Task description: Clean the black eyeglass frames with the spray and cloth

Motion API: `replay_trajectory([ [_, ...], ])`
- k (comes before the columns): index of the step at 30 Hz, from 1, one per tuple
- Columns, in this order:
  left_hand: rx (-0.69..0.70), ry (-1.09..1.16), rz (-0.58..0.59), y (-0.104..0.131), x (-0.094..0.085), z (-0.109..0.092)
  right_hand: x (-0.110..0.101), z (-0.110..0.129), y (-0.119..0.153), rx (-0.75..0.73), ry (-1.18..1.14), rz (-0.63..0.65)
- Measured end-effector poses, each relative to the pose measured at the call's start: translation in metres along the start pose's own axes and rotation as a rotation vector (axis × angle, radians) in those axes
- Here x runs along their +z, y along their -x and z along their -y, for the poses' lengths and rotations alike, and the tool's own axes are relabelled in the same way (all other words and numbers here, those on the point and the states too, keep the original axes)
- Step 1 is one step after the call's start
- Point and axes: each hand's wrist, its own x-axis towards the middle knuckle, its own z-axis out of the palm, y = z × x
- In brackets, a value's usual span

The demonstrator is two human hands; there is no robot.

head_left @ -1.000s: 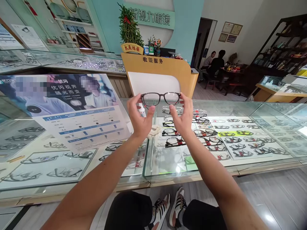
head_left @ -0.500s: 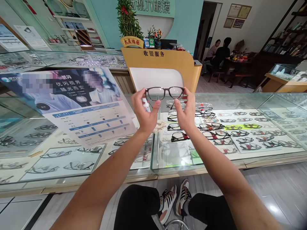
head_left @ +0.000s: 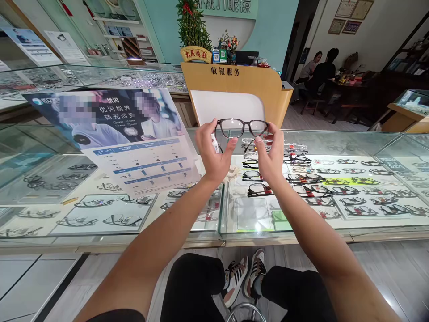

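Observation:
A pair of dark-framed glasses [head_left: 247, 122] is held up above the glass display counter, its lenses facing away and its temples pointing back. My left hand [head_left: 216, 154] pinches the left end of the frame between thumb and fingers. At the right end, the fingers and thumb of my right hand [head_left: 271, 154] close on the frame in the same way. Beneath and beyond both hands, rows of glasses [head_left: 306, 179] lie in the counter. A printed poster [head_left: 134, 138] stands tilted to the left of my left hand.
The glass counter [head_left: 286, 237] runs across the view, with a green card [head_left: 281, 220] inside. Behind it stands a wooden cashier desk [head_left: 276, 85] with a plant [head_left: 192, 29]. Two people [head_left: 321, 74] sit at a table at the back right.
The view has shifted, so the counter, poster and desk appear further right. Both hands still hold the glasses, whose frame now tilts slightly and whose temples show more.

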Motion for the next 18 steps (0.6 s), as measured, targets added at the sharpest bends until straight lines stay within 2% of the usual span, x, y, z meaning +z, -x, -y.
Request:
replay_trajectory([
  [18, 0.007, 0.028, 0.054, -0.0006, -0.0015, 0.0005, 0.0015, 0.0001, 0.0002, 0.040, -0.026, -0.002],
])
